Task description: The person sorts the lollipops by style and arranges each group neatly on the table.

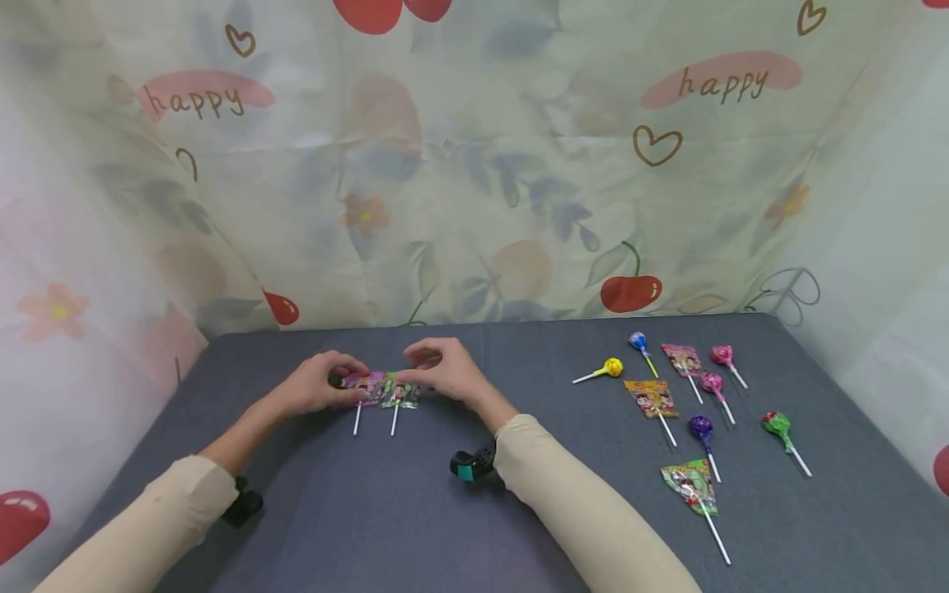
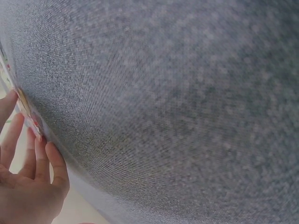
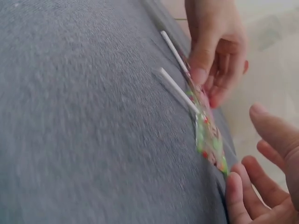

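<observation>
Two flat-wrapped lollipops lie side by side on the dark table, white sticks toward me. My left hand (image 1: 317,384) pinches the pink-wrapped lollipop (image 1: 367,387), thumb at the near edge and fingers at the far edge; its fingers (image 2: 42,161) appear along the wrapper in the left wrist view. The green-wrapped lollipop (image 1: 400,394) adjoins it on the right. My right hand (image 1: 447,372) is over the green one's right side. In the right wrist view its thumb (image 3: 275,130) stands apart from its fingers, which are by the wrapper's corner; whether they touch it I cannot tell.
On the right of the grey table (image 1: 511,371) lie several more lollipops: a yellow (image 1: 612,367), a blue (image 1: 638,339), a purple (image 1: 700,427), a round green (image 1: 776,423), pink ones, an orange-wrapped (image 1: 652,399) and another green-wrapped (image 1: 691,484). A patterned curtain (image 1: 460,189) hangs behind.
</observation>
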Available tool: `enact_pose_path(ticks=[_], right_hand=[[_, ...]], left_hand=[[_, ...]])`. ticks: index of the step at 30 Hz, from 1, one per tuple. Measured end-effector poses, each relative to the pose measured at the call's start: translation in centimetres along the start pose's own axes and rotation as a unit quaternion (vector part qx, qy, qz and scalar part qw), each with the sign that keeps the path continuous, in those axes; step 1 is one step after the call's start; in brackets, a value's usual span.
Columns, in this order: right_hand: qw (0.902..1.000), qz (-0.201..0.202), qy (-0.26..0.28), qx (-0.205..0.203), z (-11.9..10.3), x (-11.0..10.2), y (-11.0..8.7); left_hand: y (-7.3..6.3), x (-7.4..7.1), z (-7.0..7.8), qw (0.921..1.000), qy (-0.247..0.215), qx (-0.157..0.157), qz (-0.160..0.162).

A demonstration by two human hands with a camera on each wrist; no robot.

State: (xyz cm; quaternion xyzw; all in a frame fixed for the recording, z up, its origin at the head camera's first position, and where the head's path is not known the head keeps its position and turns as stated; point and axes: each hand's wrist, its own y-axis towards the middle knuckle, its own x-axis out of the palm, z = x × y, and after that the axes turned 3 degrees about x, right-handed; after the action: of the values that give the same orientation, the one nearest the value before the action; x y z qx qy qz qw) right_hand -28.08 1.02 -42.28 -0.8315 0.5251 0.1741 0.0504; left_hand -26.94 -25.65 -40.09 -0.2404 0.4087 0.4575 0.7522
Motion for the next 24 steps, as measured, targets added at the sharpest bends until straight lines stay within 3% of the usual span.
enact_pose_path(ticks=[5, 12, 24], right_hand=[[0.9989, -0.026, 0.039, 0.002, -0.4, -1.8, -0.6], [0.9974, -0.027, 0.065, 0.017, -1.3, -5.7, -1.8], [0.9982, -0.025, 0.052, 0.017, -3.8, -13.0, -5.9]], left_hand=[[0.0, 0.0, 0.0, 1.0000, -0.001, -0.004, 0.001], [-0.1, -0.1, 0.0, 1.0000, -0.003, -0.006, -0.003], [-0.1, 0.0, -0.2, 1.0000, 0.002, 0.000, -0.001]])
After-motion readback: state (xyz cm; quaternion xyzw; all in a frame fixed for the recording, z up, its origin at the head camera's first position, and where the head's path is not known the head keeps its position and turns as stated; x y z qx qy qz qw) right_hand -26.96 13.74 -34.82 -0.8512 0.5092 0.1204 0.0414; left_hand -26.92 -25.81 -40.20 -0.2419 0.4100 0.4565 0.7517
